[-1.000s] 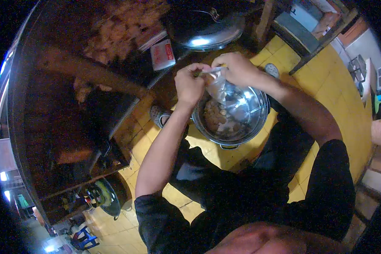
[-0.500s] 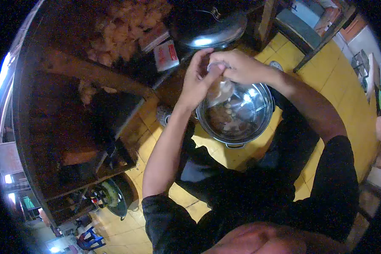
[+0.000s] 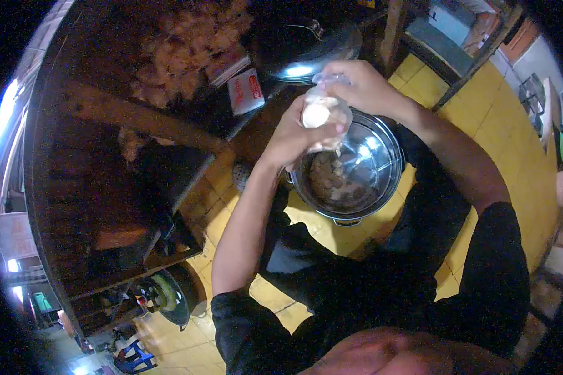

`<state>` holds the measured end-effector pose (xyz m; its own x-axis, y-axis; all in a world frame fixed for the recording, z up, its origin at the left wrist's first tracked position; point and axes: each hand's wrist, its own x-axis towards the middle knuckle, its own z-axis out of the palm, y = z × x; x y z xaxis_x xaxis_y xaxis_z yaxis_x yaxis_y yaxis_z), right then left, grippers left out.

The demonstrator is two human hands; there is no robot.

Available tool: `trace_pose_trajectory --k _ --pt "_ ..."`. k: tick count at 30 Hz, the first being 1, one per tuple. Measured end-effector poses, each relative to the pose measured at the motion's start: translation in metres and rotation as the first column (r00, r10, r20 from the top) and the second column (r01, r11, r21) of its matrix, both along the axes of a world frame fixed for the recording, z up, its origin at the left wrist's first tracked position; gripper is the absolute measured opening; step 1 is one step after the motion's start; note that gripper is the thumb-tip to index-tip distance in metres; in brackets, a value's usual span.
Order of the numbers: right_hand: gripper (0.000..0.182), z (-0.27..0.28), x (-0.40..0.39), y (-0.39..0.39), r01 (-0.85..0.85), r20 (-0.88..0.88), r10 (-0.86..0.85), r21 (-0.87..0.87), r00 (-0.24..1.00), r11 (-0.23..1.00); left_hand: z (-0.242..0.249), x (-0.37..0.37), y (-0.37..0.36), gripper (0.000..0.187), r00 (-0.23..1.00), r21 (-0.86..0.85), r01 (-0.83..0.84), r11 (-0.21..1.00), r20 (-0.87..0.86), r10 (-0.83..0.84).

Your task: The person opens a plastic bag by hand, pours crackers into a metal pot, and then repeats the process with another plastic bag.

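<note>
A clear plastic bag (image 3: 331,117) with pale, whitish pieces in it is held up over the left rim of a metal pot (image 3: 391,181). My left hand (image 3: 297,134) is wrapped round the body of the bag, its thumb across the front. The fingers of my right hand (image 3: 356,84) close on the gathered top of the bag. Small brown, roundish pieces (image 3: 338,181) lie at the bottom of the pot, which stands on the floor between my legs.
A dark lidded pan (image 3: 306,50) stands beyond my hands. Near it are a white and red packet (image 3: 246,92) and a heap of brownish pieces (image 3: 191,47) on a dark wooden surface. The floor has yellow tiles (image 3: 481,103). A wok (image 3: 172,297) sits lower left.
My right hand has moved up and my left hand now wraps the bag's body. The bag has risen and shows its pale contents more fully.
</note>
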<state>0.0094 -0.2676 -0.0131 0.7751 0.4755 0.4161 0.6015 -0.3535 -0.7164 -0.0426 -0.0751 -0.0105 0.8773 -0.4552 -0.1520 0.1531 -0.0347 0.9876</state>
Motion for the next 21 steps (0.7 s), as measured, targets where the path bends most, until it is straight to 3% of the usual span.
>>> trace_pose_trajectory --k 2,4,5,6,8,9,10,12,13,14,16,17,18,19,20,21 --pt "0.020 -0.011 -0.007 0.010 0.002 -0.062 0.001 0.035 0.998 0.999 -0.001 0.000 -0.002 0.080 0.997 -0.025 -0.041 0.999 -0.065 0.039" --pt "0.019 -0.013 -0.008 0.013 0.010 -0.117 -0.001 0.072 0.993 0.997 -0.005 -0.003 -0.002 0.082 0.996 0.034 -0.030 0.999 0.084 0.027" --pt "0.019 -0.012 -0.008 0.012 -0.007 -0.105 0.012 0.047 0.994 0.999 -0.006 -0.005 0.002 0.068 0.991 0.133 -0.011 0.991 0.133 -0.007" --pt "0.018 -0.011 -0.008 0.012 -0.028 -0.098 0.030 0.022 0.995 0.999 -0.004 -0.006 0.002 0.068 0.991 0.138 -0.010 0.990 0.130 -0.008" --pt "0.019 -0.011 -0.007 0.013 -0.093 -0.193 0.104 0.065 0.976 0.994 -0.005 -0.006 -0.002 0.056 0.998 -0.053 0.055 0.997 0.011 -0.055" --pt "0.020 -0.012 -0.007 0.016 -0.124 -0.246 0.155 0.139 0.957 0.983 -0.009 -0.008 -0.005 0.043 0.986 0.101 0.057 0.993 0.148 -0.071" --pt "0.021 -0.013 -0.007 0.017 -0.149 -0.295 0.208 0.211 0.933 0.966 -0.011 -0.008 -0.007 0.043 0.987 0.096 0.056 0.994 0.148 -0.070" --pt "0.021 -0.006 -0.008 0.016 -0.117 -0.333 0.161 0.151 0.929 0.982 -0.015 -0.007 -0.009 0.035 0.993 0.216 0.039 0.976 0.102 -0.062" --pt "0.022 -0.001 -0.009 0.017 -0.086 -0.367 0.115 0.094 0.923 0.992 -0.019 -0.005 -0.010 0.029 0.997 0.112 -0.002 0.994 0.080 -0.007" --pt "0.022 0.001 -0.008 0.016 -0.087 -0.367 0.116 0.096 0.923 0.992 -0.021 -0.004 -0.009 0.029 0.997 0.114 -0.003 0.994 0.079 -0.006" --pt "0.022 0.004 -0.003 0.013 0.015 -0.404 0.098 0.267 0.909 0.963 -0.021 -0.003 -0.009 0.029 1.000 0.021 -0.023 1.000 0.000 0.023" --pt "0.022 0.002 0.005 0.010 0.122 -0.544 0.078 0.322 0.835 0.939 -0.021 -0.002 -0.009 0.029 1.000 0.019 -0.022 1.000 0.002 0.022" --pt "0.022 0.002 0.012 0.001 0.123 -0.545 0.075 0.318 0.835 0.940 -0.022 -0.002 -0.010 0.030 0.999 0.059 -0.042 0.997 0.008 0.042" --pt "0.022 0.003 0.018 -0.010 0.173 -0.555 0.118 0.444 0.824 0.879 -0.022 -0.002 -0.010 0.031 0.998 0.098 -0.064 0.993 0.014 0.062" --pt "0.025 0.004 0.024 -0.020 0.224 -0.558 0.163 0.559 0.814 0.798 -0.022 -0.003 -0.010 0.031 0.998 0.096 -0.063 0.993 0.015 0.062" --pt "0.029 0.005 0.024 -0.022 0.231 -0.572 0.169 0.560 0.802 0.796 -0.019 -0.004 -0.009 0.031 0.992 0.044 -0.124 0.991 -0.013 0.125"
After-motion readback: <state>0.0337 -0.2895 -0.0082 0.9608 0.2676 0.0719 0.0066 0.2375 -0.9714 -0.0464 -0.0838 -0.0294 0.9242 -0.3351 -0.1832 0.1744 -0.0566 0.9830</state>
